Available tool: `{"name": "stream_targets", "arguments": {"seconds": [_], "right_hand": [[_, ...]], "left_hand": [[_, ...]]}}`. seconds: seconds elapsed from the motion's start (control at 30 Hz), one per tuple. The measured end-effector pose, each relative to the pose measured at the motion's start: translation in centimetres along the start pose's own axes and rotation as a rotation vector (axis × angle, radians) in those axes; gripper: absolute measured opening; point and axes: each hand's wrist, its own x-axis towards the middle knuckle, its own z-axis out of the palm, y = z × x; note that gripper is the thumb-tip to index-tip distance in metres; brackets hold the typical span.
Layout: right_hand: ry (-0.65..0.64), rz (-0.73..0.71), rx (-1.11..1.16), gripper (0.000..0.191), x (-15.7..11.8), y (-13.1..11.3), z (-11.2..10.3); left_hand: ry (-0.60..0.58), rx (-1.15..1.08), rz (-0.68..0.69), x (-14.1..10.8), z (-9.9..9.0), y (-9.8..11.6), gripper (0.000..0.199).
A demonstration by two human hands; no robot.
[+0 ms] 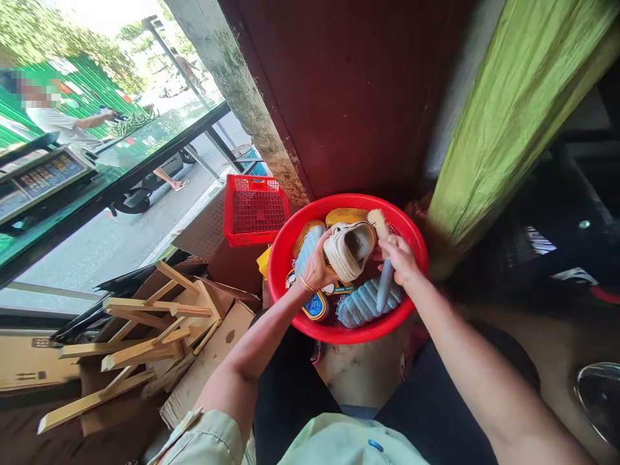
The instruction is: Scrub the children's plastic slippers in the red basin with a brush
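Observation:
A cream clog [349,250] is tilted above a round red basin [349,334], its opening toward the right. My left hand [317,263] is closed around its left side. In my right hand [401,259] is a scrub brush with a grey-blue handle [384,287] and pale bristles [378,225], which are close to the clog's upper right edge; I cannot tell if they touch. Inside the basin lie a blue ridged shoe [365,303], a light-blue shoe [309,248] partly behind my left hand, yellow-brown soles [345,216] at the back and a blue-bottomed shoe [315,305].
A red plastic crate [256,210] stands behind the basin on the left. Wooden stool frames [145,323] and cardboard [220,342] are piled at my left. A green curtain [508,123] hangs at right. Outside, a person [62,123] is beside a glass counter.

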Motion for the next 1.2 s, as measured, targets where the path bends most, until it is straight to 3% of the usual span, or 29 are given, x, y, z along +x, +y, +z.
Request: {"name": "stream_targets", "arguments": {"seconds": [0.17,0.33,0.43,0.6,0.7,0.77,0.87,1.03,1.2], "right_hand": [[-0.170,0.044,-0.005,0.039,-1.4,3.1,1.5],[-0.086,0.033,-0.130,0.045,-1.3,4.1,1.0],[-0.014,-0.011,-0.211,0.050,-0.5,4.6,0.1],[0.063,-0.089,-0.352,0.065,0.6,5.4,-1.0],[0.062,-0.091,-0.351,0.066,0.7,5.6,-0.5],[0.048,-0.098,-0.343,0.065,0.8,5.7,-0.1],[0.014,-0.121,-0.396,0.069,0.9,5.7,0.3],[-0.020,-0.147,-0.539,0.080,1.0,5.9,0.5],[0.006,-0.146,-0.571,0.083,0.9,5.8,0.6]], "left_hand": [[0.033,0.123,-0.081,-4.7,-0.5,-1.0,0.121],[-0.099,0.084,-0.088,-6.4,0.7,-1.0,0.105],[-0.135,-0.063,-0.170,-7.1,1.8,-0.3,0.098],[-0.094,-0.596,-0.494,-7.6,2.9,0.5,0.075],[-0.032,-0.758,-0.726,-6.8,2.9,-0.1,0.069],[-0.070,-0.830,-0.802,-6.2,2.7,-0.7,0.070],[-0.142,-0.804,-0.781,-6.0,2.6,-1.3,0.074],[-0.229,-0.320,-0.485,-7.3,3.3,-1.0,0.065],[-0.276,-0.054,-0.409,-7.4,4.2,-1.1,0.051]]}}
